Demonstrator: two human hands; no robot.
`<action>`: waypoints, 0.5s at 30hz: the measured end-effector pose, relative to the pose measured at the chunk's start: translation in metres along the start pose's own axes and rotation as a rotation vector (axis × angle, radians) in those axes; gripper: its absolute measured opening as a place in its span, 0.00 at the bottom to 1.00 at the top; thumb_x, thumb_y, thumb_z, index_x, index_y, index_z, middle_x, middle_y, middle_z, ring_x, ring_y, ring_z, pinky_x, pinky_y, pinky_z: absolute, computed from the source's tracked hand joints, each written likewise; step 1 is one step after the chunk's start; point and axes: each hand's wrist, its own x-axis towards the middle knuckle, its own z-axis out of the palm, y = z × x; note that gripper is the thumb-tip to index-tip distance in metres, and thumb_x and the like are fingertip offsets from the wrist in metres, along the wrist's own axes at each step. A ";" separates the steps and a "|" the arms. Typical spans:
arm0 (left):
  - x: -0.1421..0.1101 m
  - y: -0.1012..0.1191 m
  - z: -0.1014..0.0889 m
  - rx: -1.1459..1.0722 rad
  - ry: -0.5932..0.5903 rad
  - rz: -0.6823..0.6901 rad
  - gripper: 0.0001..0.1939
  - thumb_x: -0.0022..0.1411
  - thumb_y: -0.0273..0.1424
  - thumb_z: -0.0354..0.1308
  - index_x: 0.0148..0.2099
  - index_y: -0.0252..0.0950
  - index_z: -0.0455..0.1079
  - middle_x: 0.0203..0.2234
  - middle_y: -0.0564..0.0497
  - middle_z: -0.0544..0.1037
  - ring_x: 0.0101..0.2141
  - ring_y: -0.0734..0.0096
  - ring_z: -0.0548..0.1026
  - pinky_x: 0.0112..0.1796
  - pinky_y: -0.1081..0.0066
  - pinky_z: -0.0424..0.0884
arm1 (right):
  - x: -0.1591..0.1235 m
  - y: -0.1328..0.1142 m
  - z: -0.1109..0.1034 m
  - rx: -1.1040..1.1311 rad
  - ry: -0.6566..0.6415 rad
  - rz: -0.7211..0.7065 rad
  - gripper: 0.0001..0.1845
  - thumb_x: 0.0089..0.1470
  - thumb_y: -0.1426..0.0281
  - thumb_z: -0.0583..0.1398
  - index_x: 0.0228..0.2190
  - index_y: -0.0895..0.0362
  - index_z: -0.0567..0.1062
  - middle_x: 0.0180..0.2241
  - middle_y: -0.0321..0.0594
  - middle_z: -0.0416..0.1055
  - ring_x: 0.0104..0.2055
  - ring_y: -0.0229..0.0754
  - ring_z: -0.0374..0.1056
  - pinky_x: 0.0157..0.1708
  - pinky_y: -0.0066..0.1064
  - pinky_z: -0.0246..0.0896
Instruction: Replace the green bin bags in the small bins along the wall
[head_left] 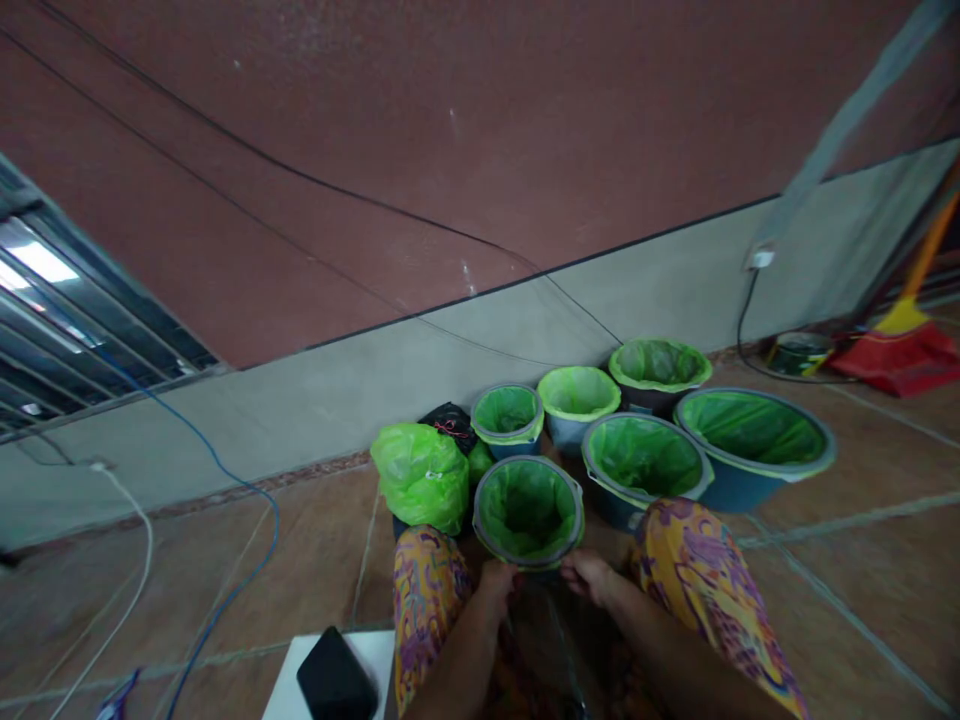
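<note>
Between my knees stands a grey bucket (481, 532) lined with a green trash bag (529, 500), its edge folded over the rim. At the near left of the rim, my left hand (498, 582) has its fingers closed on the bag's edge. Opposite it, my right hand (589, 576) pinches the edge at the near right. Both hands sit just below the rim, and their fingertips are partly hidden and blurred. A tied, bulging green bag (421, 475) rests by my left knee, with a black bag (450, 424) behind it.
More lined buckets (649, 460) stand behind and to the right, near the wall. A black object (336, 675) lies on a white surface (289, 680) at lower left. A blue cable (274, 520) crosses the tiles. A red dustpan (904, 355) and a can (799, 352) are far right.
</note>
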 end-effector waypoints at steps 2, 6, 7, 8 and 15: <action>0.000 0.000 -0.002 0.008 -0.012 -0.002 0.09 0.53 0.23 0.62 0.24 0.34 0.67 0.16 0.55 0.68 0.18 0.77 0.66 0.20 0.77 0.61 | -0.004 -0.001 0.001 -0.017 0.002 0.027 0.05 0.41 0.69 0.65 0.21 0.51 0.72 0.23 0.42 0.73 0.24 0.47 0.73 0.17 0.31 0.65; -0.001 -0.001 -0.004 0.028 -0.041 -0.003 0.07 0.53 0.23 0.61 0.25 0.33 0.68 0.16 0.55 0.69 0.19 0.76 0.68 0.22 0.76 0.62 | -0.013 -0.006 0.006 -0.041 -0.001 0.036 0.08 0.54 0.65 0.63 0.37 0.55 0.76 0.36 0.43 0.76 0.34 0.43 0.74 0.30 0.34 0.72; -0.001 -0.002 -0.005 0.035 -0.048 -0.005 0.07 0.53 0.23 0.62 0.25 0.33 0.68 0.17 0.54 0.70 0.19 0.76 0.68 0.22 0.76 0.62 | -0.016 -0.008 0.008 -0.047 -0.004 0.036 0.12 0.58 0.64 0.62 0.42 0.56 0.75 0.41 0.44 0.75 0.38 0.43 0.73 0.35 0.36 0.73; -0.002 -0.002 -0.005 0.042 -0.053 -0.007 0.07 0.53 0.24 0.62 0.25 0.33 0.68 0.17 0.54 0.70 0.19 0.75 0.69 0.22 0.76 0.62 | -0.019 -0.009 0.011 -0.054 -0.009 0.034 0.16 0.60 0.63 0.61 0.47 0.57 0.73 0.45 0.44 0.73 0.42 0.42 0.72 0.40 0.38 0.72; -0.009 0.000 -0.004 0.104 -0.061 -0.020 0.02 0.55 0.26 0.59 0.30 0.33 0.69 0.22 0.52 0.74 0.21 0.74 0.73 0.24 0.75 0.65 | -0.078 0.012 -0.017 -0.059 -0.001 -0.071 0.17 0.60 0.62 0.61 0.50 0.52 0.72 0.52 0.43 0.70 0.50 0.45 0.70 0.46 0.41 0.70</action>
